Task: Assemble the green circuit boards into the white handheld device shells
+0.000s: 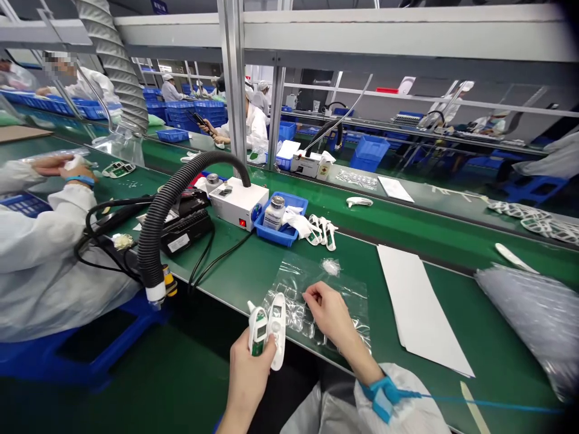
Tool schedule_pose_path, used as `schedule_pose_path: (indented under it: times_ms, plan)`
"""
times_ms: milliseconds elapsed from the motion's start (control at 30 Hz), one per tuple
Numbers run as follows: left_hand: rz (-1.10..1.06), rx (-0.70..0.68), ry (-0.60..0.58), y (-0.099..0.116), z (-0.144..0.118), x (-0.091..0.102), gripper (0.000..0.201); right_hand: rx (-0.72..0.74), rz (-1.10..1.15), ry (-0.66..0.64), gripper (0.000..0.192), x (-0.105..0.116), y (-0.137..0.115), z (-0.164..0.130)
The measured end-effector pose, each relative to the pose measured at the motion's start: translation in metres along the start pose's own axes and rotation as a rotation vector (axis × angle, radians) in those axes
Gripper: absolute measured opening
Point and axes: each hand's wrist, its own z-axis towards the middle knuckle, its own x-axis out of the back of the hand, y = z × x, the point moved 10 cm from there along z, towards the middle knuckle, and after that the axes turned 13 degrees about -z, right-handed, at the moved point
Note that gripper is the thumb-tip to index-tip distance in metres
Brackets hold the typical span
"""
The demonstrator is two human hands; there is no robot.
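Clasping curved white plastic shells (277,330), left grip (249,367) closed; right grip (329,311) curled, hold unclear.

Fairly even light glints off the clear plastic (292,304), while the upper-right corner darkens to black.

One camera sits on the person's head. It looks forward and down at the green bench (239,271). It is close to the left hand (248,358) and right hand (332,314), which show low down near the middle. The bench slants across the view. Higher up, it sees far into the room, past a metal post (233,78).
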Motion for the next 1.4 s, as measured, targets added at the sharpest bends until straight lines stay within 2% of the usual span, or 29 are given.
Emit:
schedule_pose_path:
  times_ms: [100,200,300,433,867,1000,1133,1233,1333,1400]
  plan:
    - [-0.001,0.0,-0.001,0.002,0.001,0.0,0.019,0.052,0.067,0.128,0.019,0.015,-0.009,-0.01]
    - [-0.06,0.031,0.007,-0.005,0.0,0.001,0.019,0.065,0.243,0.259,0.02,0.037,-0.014,-0.021]
    - [-0.092,0.053,-0.015,-0.012,-0.002,-0.002,0.023,0.06,0.403,0.143,0.021,0.039,-0.023,-0.026]
    - [-0.087,0.063,-0.075,-0.013,-0.008,-0.011,0.022,0.113,0.445,-0.004,0.022,0.032,-0.042,-0.033]
    - [-0.119,0.078,-0.061,-0.01,-0.017,-0.014,0.027,0.14,0.376,-0.008,0.021,0.024,-0.048,-0.038]
    - [-0.112,0.07,-0.063,-0.009,-0.019,-0.014,0.028,0.061,0.467,-0.025,0.014,0.019,-0.042,-0.04]
    - [-0.099,0.066,-0.077,-0.007,-0.019,-0.014,0.027,0.018,0.532,-0.081,0.022,0.011,-0.042,-0.045]
    - [-0.103,0.053,-0.082,-0.005,-0.018,-0.011,0.026,0.015,0.524,-0.066,0.026,0.009,-0.044,-0.048]
    - [-0.122,0.041,-0.049,-0.004,-0.018,-0.002,0.028,-0.052,0.7,-0.054,0.023,0.0,-0.048,-0.049]
    - [-0.16,0.051,-0.027,-0.006,-0.019,0.003,0.03,-0.117,0.951,-0.149,0.029,-0.02,-0.057,-0.052]
